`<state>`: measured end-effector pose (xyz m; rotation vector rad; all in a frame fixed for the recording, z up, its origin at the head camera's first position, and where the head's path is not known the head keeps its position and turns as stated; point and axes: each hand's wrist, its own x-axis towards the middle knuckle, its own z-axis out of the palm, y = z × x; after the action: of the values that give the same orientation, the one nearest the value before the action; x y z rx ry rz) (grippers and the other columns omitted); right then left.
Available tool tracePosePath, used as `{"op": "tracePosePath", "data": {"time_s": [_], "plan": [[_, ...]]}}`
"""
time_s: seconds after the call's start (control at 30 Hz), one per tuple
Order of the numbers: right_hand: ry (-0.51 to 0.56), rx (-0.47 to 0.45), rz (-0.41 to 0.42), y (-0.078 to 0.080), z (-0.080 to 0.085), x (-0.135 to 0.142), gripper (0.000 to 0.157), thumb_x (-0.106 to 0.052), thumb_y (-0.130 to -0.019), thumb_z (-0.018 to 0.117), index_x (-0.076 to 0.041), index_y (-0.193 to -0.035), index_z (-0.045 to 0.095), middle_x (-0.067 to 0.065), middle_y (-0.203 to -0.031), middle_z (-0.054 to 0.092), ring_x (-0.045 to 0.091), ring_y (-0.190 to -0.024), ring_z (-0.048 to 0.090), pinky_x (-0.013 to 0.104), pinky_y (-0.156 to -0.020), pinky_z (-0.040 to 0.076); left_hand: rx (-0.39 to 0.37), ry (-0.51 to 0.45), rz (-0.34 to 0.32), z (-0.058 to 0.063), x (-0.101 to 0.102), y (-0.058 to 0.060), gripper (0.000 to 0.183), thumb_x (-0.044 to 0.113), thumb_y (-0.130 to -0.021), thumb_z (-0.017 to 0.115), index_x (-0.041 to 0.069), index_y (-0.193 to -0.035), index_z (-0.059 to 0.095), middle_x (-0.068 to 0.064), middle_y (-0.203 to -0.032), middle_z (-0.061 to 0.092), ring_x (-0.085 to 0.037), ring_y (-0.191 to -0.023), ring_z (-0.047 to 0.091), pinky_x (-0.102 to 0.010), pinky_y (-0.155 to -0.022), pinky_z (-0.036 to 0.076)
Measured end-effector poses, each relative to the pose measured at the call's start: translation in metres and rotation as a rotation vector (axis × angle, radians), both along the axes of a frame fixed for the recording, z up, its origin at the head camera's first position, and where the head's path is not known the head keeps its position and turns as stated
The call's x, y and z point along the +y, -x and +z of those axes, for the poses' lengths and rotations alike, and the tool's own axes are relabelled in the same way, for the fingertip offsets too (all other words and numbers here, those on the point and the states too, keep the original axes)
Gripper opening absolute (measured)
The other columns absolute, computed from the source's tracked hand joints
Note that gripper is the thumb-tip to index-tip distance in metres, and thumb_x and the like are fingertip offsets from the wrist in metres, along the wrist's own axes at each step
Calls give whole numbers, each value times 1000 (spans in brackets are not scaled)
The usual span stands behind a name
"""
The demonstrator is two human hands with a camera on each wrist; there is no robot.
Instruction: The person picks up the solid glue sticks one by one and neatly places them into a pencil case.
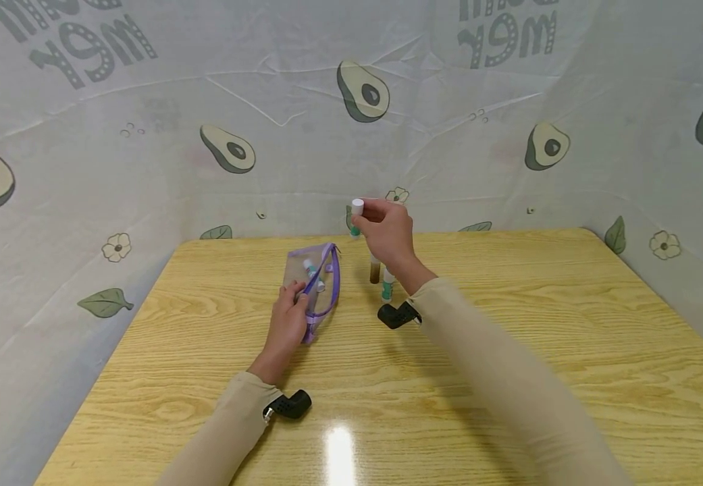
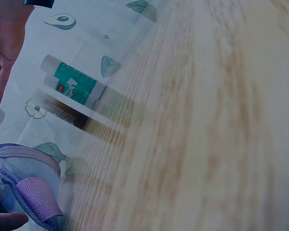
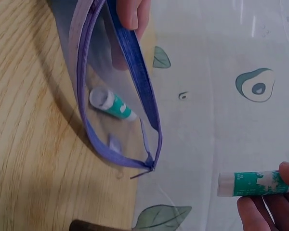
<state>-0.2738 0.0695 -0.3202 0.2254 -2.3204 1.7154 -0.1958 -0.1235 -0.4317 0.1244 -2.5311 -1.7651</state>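
Observation:
My left hand [image 1: 289,317] grips the near side of a see-through pouch [image 1: 295,266] with purple zipper trim, its mouth gaping. Inside lies a green-and-white glue stick [image 3: 114,103], seen through the opening in the right wrist view. Up beyond the pouch, my right hand [image 1: 390,233] pinches another glue stick [image 1: 356,210] in the air between thumb and fingers, its white end upward in the head view. Below that hand, a glue stick [image 1: 387,288] stands upright on the table, with a dark brown tube [image 1: 375,271] just behind it.
A wooden table [image 1: 205,378] spreads under everything. Behind it hangs a pale cloth [image 1: 302,135] printed with avocados and leaves. In the left wrist view, a second white cap shows behind the standing glue stick [image 2: 74,83].

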Motion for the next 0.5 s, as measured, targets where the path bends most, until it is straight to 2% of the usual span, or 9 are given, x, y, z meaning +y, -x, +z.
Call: {"op": "tracePosePath", "data": {"time_s": [0.3, 0.5], "plan": [[16, 8, 13, 1, -7, -19, 34, -18, -100, 75, -5, -132, 74, 13, -125, 77, 28, -118, 73, 45, -101, 61, -3, -5, 5, 2, 1, -2, 51, 23, -115, 34, 2, -161, 42, -16, -177, 22, -35, -168, 1, -58, -135, 7], [25, -20, 2, 1, -11, -27, 32, -18, -100, 76, -6, -130, 75, 13, -122, 78, 27, -115, 73, 44, -101, 61, -1, -16, 9, 2, 2, -3, 51, 22, -115, 35, 1, -161, 41, -16, -177, 22, -35, -168, 2, -58, -135, 8]]}}
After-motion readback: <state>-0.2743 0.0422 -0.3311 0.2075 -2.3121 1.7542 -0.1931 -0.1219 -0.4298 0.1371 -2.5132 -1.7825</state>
